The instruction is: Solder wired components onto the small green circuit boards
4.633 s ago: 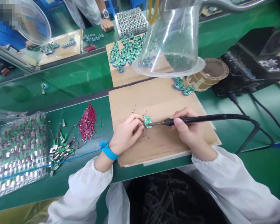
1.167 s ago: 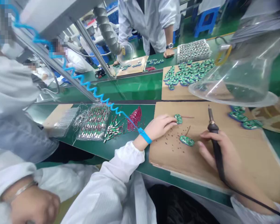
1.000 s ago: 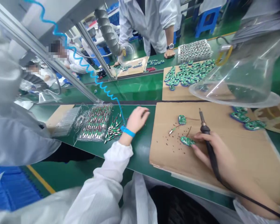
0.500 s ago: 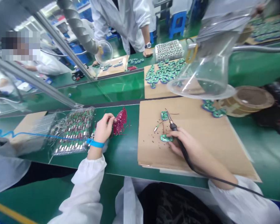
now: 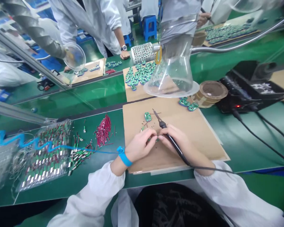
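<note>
My right hand (image 5: pixel 177 138) grips a black soldering iron (image 5: pixel 164 127) whose tip points up and away over the cardboard mat (image 5: pixel 198 132). My left hand (image 5: pixel 140 146), with a blue wrist strap (image 5: pixel 123 155), has its fingers closed and touching the right hand's fingertips over something small that they hide. A green circuit board (image 5: pixel 147 116) with a red wire lies just beyond the iron's tip.
A bundle of red wires (image 5: pixel 103 130) and a tray of small parts (image 5: pixel 46 154) lie left of the mat. A clear fume hood (image 5: pixel 174 80), a tape roll (image 5: pixel 209 93) and a black solder station (image 5: pixel 248 91) stand behind. Another person (image 5: pixel 92 22) works across the bench.
My left hand came back from the red wire bundle to the mat and met my right hand. The view swung right, back over the mat.
</note>
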`<state>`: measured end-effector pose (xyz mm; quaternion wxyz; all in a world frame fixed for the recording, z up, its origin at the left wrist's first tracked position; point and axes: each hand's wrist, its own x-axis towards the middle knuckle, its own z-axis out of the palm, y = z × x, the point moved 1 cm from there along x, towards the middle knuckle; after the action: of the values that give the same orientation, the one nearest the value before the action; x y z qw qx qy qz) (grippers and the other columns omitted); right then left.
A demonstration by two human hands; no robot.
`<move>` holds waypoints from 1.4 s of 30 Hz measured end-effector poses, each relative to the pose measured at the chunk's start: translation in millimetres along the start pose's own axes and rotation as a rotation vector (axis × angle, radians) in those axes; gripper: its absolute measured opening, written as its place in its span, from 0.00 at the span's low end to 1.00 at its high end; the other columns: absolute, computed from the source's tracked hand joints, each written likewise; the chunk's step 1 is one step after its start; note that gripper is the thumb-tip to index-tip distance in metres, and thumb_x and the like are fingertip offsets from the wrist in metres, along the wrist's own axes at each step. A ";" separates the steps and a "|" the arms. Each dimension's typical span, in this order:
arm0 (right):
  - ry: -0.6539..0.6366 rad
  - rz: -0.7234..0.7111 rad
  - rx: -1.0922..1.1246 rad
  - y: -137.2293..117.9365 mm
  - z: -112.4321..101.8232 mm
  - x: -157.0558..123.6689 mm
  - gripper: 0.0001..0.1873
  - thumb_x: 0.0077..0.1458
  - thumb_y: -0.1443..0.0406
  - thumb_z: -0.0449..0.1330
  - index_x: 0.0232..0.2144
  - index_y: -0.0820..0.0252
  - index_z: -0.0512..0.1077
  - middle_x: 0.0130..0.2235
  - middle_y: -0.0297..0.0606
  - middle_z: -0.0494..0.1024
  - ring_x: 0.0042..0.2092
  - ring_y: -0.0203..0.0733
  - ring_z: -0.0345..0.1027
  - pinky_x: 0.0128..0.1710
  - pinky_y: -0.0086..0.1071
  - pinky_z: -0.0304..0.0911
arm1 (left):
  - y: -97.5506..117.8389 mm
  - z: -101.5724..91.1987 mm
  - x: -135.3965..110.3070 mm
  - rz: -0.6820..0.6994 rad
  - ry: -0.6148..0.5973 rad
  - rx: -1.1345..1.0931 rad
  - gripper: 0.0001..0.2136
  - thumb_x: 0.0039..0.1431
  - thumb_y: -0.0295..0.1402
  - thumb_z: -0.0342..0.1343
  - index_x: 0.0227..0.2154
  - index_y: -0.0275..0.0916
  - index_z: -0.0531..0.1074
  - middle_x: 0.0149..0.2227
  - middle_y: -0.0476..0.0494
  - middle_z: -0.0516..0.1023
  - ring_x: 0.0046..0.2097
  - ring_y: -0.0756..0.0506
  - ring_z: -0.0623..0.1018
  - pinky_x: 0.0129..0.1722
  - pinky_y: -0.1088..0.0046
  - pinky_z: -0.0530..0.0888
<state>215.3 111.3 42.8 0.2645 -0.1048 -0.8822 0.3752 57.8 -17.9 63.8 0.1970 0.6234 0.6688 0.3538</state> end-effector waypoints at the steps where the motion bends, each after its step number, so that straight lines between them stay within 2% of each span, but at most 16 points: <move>1: -0.003 0.003 0.001 -0.3 -0.4 0.1 0.01 0.68 0.64 0.59 0.41 0.54 0.70 0.36 0.37 0.72 0.37 0.42 0.69 0.38 0.35 0.68 | -1.5 -0.4 -1.7 0.010 0.013 0.002 0.06 0.73 0.34 0.49 0.42 0.41 0.70 0.38 0.45 0.78 0.38 0.46 0.78 0.40 0.71 0.75; 4: 0.020 0.004 0.005 0.1 -1.2 -0.4 0.01 0.68 0.64 0.60 0.41 0.54 0.72 0.36 0.37 0.72 0.37 0.41 0.70 0.38 0.34 0.68 | -6.5 -1.6 -4.7 0.049 0.037 0.018 0.06 0.73 0.34 0.50 0.43 0.41 0.70 0.39 0.44 0.79 0.40 0.46 0.79 0.42 0.71 0.76; 10: 0.054 -0.046 0.045 3.4 0.5 -2.7 0.02 0.67 0.65 0.60 0.41 0.53 0.74 0.35 0.35 0.72 0.34 0.39 0.69 0.35 0.32 0.67 | -9.3 2.6 -5.9 0.141 -0.006 0.020 0.08 0.75 0.34 0.48 0.43 0.40 0.72 0.38 0.44 0.80 0.40 0.47 0.80 0.43 0.70 0.77; 12: 0.058 -0.061 0.077 4.5 1.0 -2.4 0.01 0.67 0.65 0.61 0.40 0.54 0.74 0.35 0.35 0.72 0.34 0.39 0.69 0.35 0.32 0.67 | -9.0 2.9 -7.0 0.096 -0.015 -0.059 0.08 0.75 0.34 0.48 0.42 0.40 0.72 0.35 0.46 0.80 0.35 0.49 0.80 0.41 0.71 0.77; 15: 0.067 -0.079 0.133 4.9 0.3 -0.9 0.00 0.66 0.65 0.63 0.39 0.55 0.74 0.34 0.36 0.73 0.33 0.38 0.67 0.34 0.32 0.65 | -10.1 3.8 -9.8 -0.075 -0.037 -0.300 0.09 0.74 0.37 0.50 0.42 0.40 0.71 0.32 0.49 0.80 0.26 0.53 0.76 0.33 0.75 0.76; 17: 0.072 -0.075 0.158 4.6 -0.9 0.1 0.01 0.65 0.66 0.63 0.38 0.55 0.75 0.33 0.35 0.73 0.32 0.38 0.67 0.33 0.32 0.64 | -11.5 5.2 -11.7 -0.181 -0.033 -0.455 0.10 0.74 0.40 0.51 0.42 0.39 0.71 0.32 0.48 0.80 0.23 0.54 0.74 0.27 0.77 0.74; 19: 0.068 -0.065 0.158 4.1 -2.1 0.3 0.01 0.66 0.67 0.63 0.38 0.55 0.74 0.32 0.34 0.72 0.33 0.37 0.66 0.34 0.31 0.63 | -12.3 6.0 -12.9 -0.230 -0.010 -0.508 0.10 0.73 0.41 0.52 0.41 0.39 0.70 0.32 0.48 0.80 0.23 0.54 0.73 0.25 0.77 0.72; 23: 0.051 -0.049 0.112 3.1 -2.4 -1.1 0.02 0.66 0.66 0.62 0.38 0.56 0.74 0.33 0.34 0.70 0.33 0.37 0.65 0.34 0.31 0.62 | -9.4 2.8 -11.9 -0.164 0.040 -0.310 0.08 0.71 0.38 0.54 0.40 0.40 0.72 0.31 0.48 0.77 0.30 0.51 0.76 0.30 0.76 0.72; 27: 0.005 -0.038 0.081 0.7 -2.6 -1.2 0.03 0.67 0.66 0.61 0.38 0.55 0.73 0.33 0.34 0.69 0.34 0.37 0.66 0.33 0.30 0.62 | -5.5 -2.4 -10.1 -0.048 0.014 -0.090 0.04 0.69 0.34 0.56 0.40 0.41 0.73 0.34 0.48 0.79 0.34 0.50 0.77 0.31 0.78 0.72; 31: 0.041 -0.020 0.062 2.6 -13.0 -3.8 0.02 0.67 0.65 0.61 0.38 0.55 0.73 0.33 0.34 0.71 0.34 0.38 0.68 0.36 0.32 0.64 | -9.2 -7.4 -11.1 -0.114 0.034 -0.044 0.04 0.69 0.33 0.55 0.38 0.40 0.72 0.32 0.50 0.77 0.30 0.52 0.75 0.28 0.79 0.70; 33: 0.094 0.047 0.049 7.2 -20.9 -7.8 0.03 0.67 0.65 0.61 0.43 0.54 0.73 0.36 0.36 0.74 0.37 0.40 0.71 0.39 0.34 0.67 | -11.9 -9.1 -11.8 -0.153 0.065 -0.010 0.05 0.70 0.33 0.55 0.37 0.40 0.71 0.31 0.50 0.76 0.29 0.52 0.74 0.28 0.79 0.69; 35: 0.141 0.147 0.127 12.3 -27.4 -12.5 0.13 0.67 0.65 0.60 0.53 0.52 0.70 0.38 0.37 0.77 0.38 0.41 0.74 0.41 0.36 0.69 | -13.4 -9.0 -12.0 -0.166 0.080 0.020 0.04 0.70 0.33 0.55 0.38 0.40 0.71 0.31 0.51 0.77 0.30 0.52 0.74 0.30 0.78 0.69; 37: 0.199 0.219 0.301 15.4 -31.1 -16.2 0.20 0.68 0.64 0.60 0.59 0.52 0.63 0.36 0.36 0.79 0.36 0.42 0.76 0.39 0.38 0.71 | -13.3 -6.7 -11.8 -0.165 0.073 0.043 0.04 0.70 0.33 0.55 0.38 0.40 0.72 0.32 0.51 0.77 0.31 0.51 0.74 0.32 0.77 0.70; 39: 0.257 0.250 0.447 15.4 -33.0 -18.2 0.18 0.68 0.63 0.60 0.57 0.52 0.62 0.33 0.33 0.79 0.34 0.42 0.77 0.37 0.38 0.73 | -12.1 -3.3 -11.2 -0.168 0.064 0.066 0.04 0.70 0.33 0.55 0.38 0.40 0.72 0.32 0.51 0.77 0.31 0.51 0.74 0.33 0.76 0.70; 42: 0.348 0.349 0.444 13.5 -36.2 -19.8 0.09 0.67 0.60 0.63 0.46 0.54 0.69 0.31 0.33 0.80 0.32 0.41 0.77 0.35 0.36 0.72 | -9.0 1.1 -9.9 -0.180 0.064 0.082 0.04 0.71 0.34 0.55 0.38 0.41 0.71 0.33 0.51 0.77 0.32 0.51 0.74 0.35 0.75 0.70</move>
<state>251.5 135.1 46.3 0.3593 -0.2564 -0.6892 0.5747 53.7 -27.1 54.9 0.1807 0.5569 0.7419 0.3266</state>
